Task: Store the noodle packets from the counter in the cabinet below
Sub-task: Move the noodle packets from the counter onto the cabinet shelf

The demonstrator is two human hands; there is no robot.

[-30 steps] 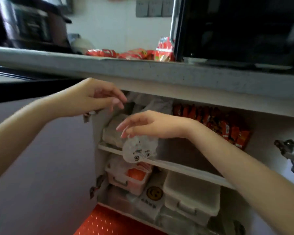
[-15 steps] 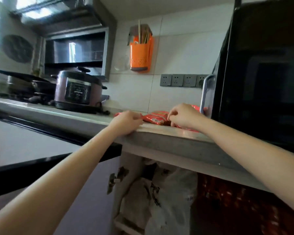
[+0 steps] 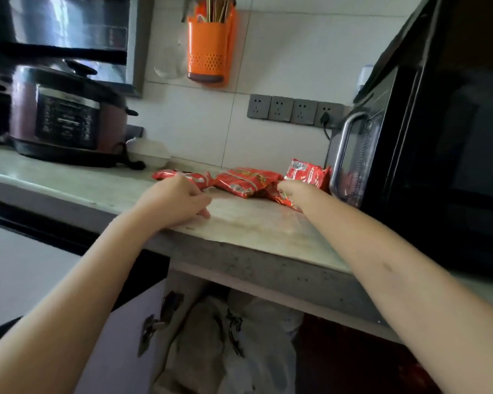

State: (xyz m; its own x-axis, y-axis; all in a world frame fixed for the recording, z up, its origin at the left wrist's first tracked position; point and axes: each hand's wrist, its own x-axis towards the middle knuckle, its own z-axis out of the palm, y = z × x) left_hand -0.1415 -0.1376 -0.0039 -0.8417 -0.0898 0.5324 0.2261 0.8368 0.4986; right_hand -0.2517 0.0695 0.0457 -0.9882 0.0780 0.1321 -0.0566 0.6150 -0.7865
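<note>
At frame centre, the left hand (image 3: pixel 177 199) rests curled and empty on the counter (image 3: pixel 254 226) before red noodle packets (image 3: pixel 246 180); the right hand (image 3: pixel 292 190) pinches one packet's crinkly edge. Light, slippery, crushable: best gripped at the seams.

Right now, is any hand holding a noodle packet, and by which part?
The right hand pinches the near edge of a red packet. The left hand rests on the counter, holding nothing.

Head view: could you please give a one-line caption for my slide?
Both hands, left and right, reach red noodle packets on the counter beside a black oven.
</note>
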